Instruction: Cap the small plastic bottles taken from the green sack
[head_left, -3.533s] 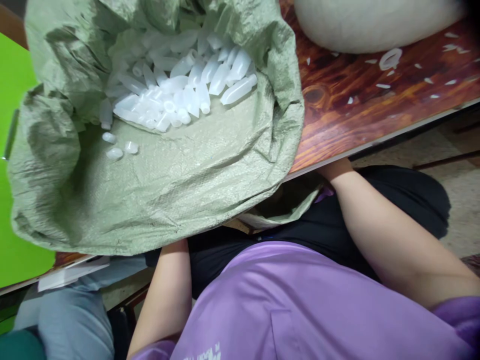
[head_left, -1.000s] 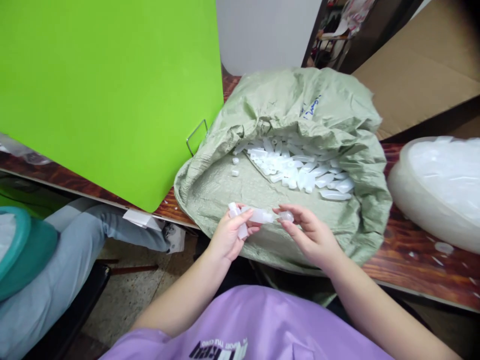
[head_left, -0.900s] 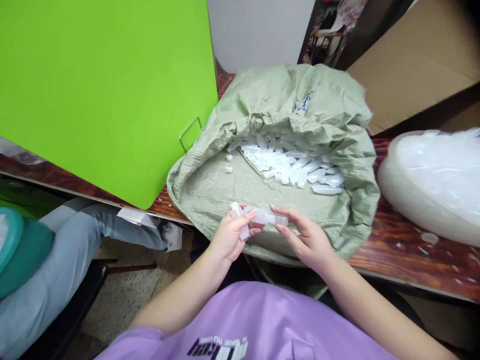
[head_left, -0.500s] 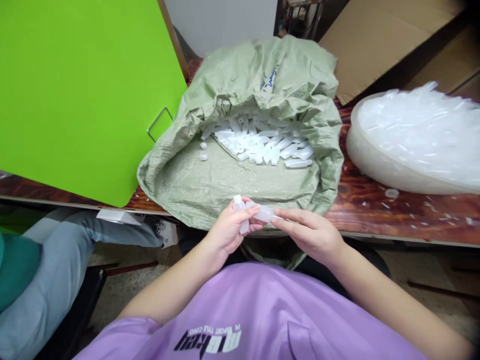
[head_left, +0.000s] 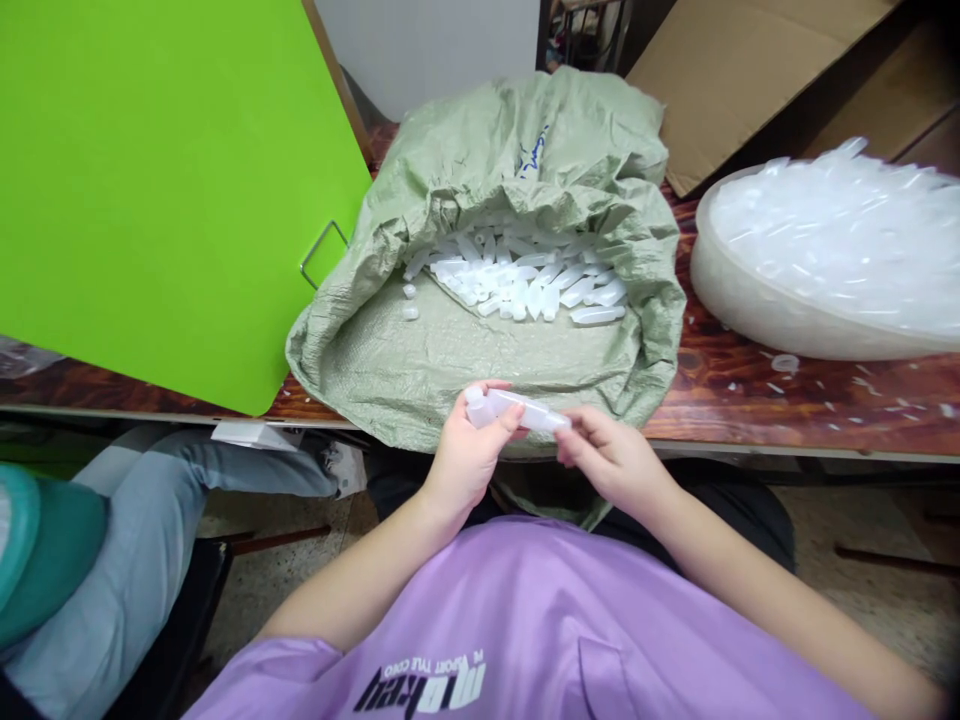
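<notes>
Bottle (head_left: 534, 411) looking light, slick, squeezable; left hand (head_left: 468, 452) wrapping body, closed grip; right hand (head_left: 613, 462) pinching end; mid-body looking best.

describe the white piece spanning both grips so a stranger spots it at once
Find the pale green sack on the brown table, then, by its front rim, the left grip. It holds two pieces: this white piece reaches the right grip, its neighbour doesn't.
</notes>
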